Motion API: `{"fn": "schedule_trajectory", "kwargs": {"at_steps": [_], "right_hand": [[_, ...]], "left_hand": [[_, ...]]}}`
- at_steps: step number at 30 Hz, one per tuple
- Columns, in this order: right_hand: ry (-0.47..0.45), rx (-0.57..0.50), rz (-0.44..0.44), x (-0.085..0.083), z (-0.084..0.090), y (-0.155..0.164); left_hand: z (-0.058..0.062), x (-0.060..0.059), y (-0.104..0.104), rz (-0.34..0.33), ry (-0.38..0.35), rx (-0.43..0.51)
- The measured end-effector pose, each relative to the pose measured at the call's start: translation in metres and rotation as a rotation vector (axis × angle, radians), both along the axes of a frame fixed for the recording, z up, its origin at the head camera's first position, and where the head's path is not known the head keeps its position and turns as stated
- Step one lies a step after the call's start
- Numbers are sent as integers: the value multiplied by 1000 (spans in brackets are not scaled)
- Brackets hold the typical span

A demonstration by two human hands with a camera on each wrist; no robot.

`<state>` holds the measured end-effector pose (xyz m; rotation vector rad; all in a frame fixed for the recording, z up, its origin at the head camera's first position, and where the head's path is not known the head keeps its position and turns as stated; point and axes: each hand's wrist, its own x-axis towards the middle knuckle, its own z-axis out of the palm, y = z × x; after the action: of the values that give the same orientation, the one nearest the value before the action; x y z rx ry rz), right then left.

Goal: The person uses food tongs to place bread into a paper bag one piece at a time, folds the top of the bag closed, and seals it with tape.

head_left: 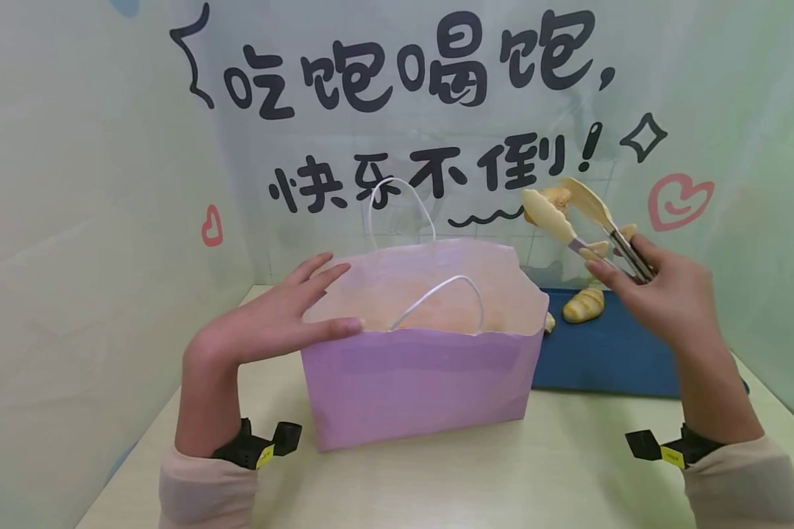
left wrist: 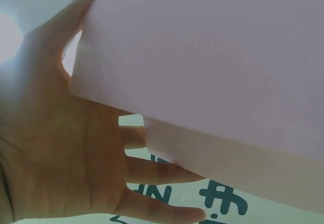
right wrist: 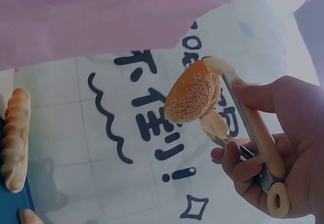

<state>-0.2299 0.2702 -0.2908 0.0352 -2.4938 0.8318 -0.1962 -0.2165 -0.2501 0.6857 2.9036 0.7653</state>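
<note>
A lilac paper bag (head_left: pixel 423 375) with white cord handles stands open on the table. My left hand (head_left: pixel 284 316) lies with straight fingers against the bag's left rim, thumb along the front edge; the left wrist view shows the palm (left wrist: pixel 66 148) on the bag's wall (left wrist: pixel 212 67). My right hand (head_left: pixel 662 294) grips metal tongs (head_left: pixel 589 224) with cream tips, raised above and right of the bag. The tongs pinch a round sesame bun (right wrist: pixel 193 93), also visible as the bun (head_left: pixel 559 196) between the tips.
A blue tray (head_left: pixel 602 353) lies behind and right of the bag, with a long bread roll (head_left: pixel 584 304) on it. That roll (right wrist: pixel 14 138) sits at the tray's edge. Printed backdrop walls close in the table on three sides.
</note>
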Motion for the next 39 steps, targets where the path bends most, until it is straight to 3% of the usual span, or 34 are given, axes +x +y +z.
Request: {"fn": "schedule_trajectory", "kwargs": {"at_steps": [8, 15, 24, 28, 39], "right_hand": [[107, 3, 91, 31, 15, -23], [222, 7, 219, 47, 18, -37], [146, 75, 317, 58, 18, -43], [144, 43, 307, 60, 19, -41], [103, 46, 180, 58, 25, -24]], "left_hand": [[0, 0, 0, 8, -4, -7], [0, 0, 1, 12, 3, -14], [-1, -1, 1, 7, 2, -13], [0, 0, 1, 4, 3, -9], [0, 0, 2, 7, 9, -6]]}}
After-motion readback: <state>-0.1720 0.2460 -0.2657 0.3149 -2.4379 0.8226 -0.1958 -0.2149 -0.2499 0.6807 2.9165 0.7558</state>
